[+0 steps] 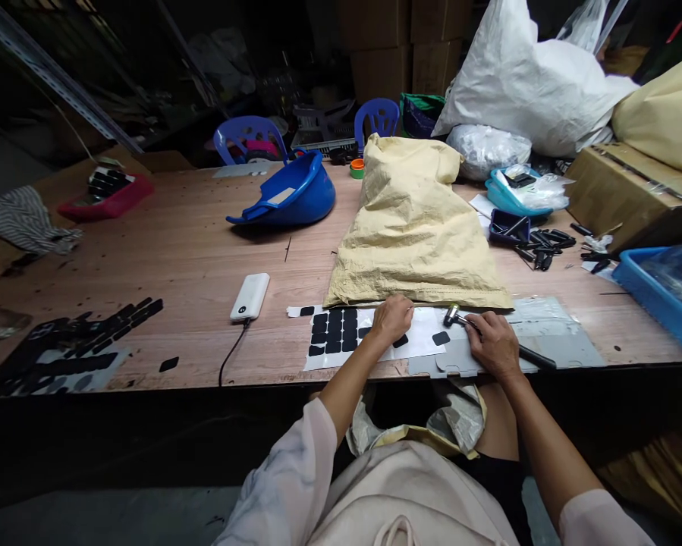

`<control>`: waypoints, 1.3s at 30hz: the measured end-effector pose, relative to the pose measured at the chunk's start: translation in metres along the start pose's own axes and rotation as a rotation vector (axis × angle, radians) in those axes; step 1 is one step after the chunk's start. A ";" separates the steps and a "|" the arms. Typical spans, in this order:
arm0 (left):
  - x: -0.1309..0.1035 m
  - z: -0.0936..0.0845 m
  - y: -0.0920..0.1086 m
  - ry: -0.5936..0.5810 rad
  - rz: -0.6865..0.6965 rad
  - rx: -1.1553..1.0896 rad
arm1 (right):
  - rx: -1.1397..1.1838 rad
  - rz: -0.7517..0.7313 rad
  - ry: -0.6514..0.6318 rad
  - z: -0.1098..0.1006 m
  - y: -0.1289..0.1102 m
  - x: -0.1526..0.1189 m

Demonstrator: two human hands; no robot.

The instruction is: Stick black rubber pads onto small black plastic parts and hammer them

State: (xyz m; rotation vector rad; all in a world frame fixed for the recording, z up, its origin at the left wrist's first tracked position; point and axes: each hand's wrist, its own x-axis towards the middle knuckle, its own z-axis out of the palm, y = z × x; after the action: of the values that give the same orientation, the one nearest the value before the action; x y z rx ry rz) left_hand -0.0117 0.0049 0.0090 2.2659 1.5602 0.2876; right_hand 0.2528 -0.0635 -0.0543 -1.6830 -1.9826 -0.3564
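Observation:
My right hand [494,345] is wrapped around a small hammer [537,356]. Its head points left over a white sheet, and the dark handle sticks out to the right. My left hand [393,317] rests on the white sheet [423,347] near the sack's lower edge, fingers drawn together; what they hold, if anything, is hidden. Black rounded-square pads [334,331] lie in rows left of this hand, with loose ones nearby. A grey board [557,334] lies beneath the right hand. Just beyond both hands is a cream woven sack [417,227].
A white power bank [250,296] with a cable lies to the left. Farther off sits a blue scoop-shaped basin [300,189]. Black strips [79,349] cover the left front. Black handles [545,246], a carton [630,189] and a blue tray [659,296] stand on the right.

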 end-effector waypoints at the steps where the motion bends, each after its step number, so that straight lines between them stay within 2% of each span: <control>1: 0.011 -0.002 0.001 -0.034 -0.001 0.044 | 0.009 0.006 -0.004 0.000 0.000 0.000; 3: 0.024 -0.003 0.004 -0.084 -0.006 0.083 | 0.019 0.014 -0.008 0.000 0.000 0.000; 6: 0.032 -0.005 0.009 -0.080 -0.033 0.090 | 0.012 0.006 -0.006 0.000 -0.002 -0.001; 13: 0.048 -0.011 0.015 0.076 -0.026 0.016 | 0.007 -0.001 -0.002 -0.001 -0.003 -0.001; 17: 0.059 0.007 0.032 0.059 -0.036 -0.049 | 0.005 0.004 -0.010 -0.001 -0.003 -0.001; 22: 0.071 0.033 0.070 0.023 -0.241 -0.123 | -0.003 -0.006 -0.003 -0.001 -0.003 -0.001; 25: 0.079 0.038 0.087 0.010 -0.338 -0.150 | -0.007 0.000 -0.011 -0.002 -0.004 -0.001; 27: 0.085 0.035 0.090 -0.001 -0.385 -0.176 | -0.005 0.009 -0.021 -0.002 -0.004 -0.001; 29: 0.089 0.027 0.086 -0.032 -0.434 -0.230 | 0.006 0.018 -0.031 -0.003 -0.004 -0.001; 32: 0.087 0.007 0.064 -0.131 -0.418 -0.382 | 0.032 0.031 -0.050 -0.004 -0.005 0.000; 36: 0.055 -0.017 0.017 -0.344 -0.119 -0.558 | 0.051 0.047 -0.051 -0.004 -0.005 0.000; 39: 0.019 -0.020 -0.014 -0.379 -0.031 -0.433 | 0.051 0.052 -0.050 -0.003 -0.005 0.000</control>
State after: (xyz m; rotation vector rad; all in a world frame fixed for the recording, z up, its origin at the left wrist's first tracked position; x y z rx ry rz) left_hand -0.0238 0.0312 0.0209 1.8307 1.2010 0.1547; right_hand 0.2485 -0.0657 -0.0516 -1.7235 -1.9626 -0.2461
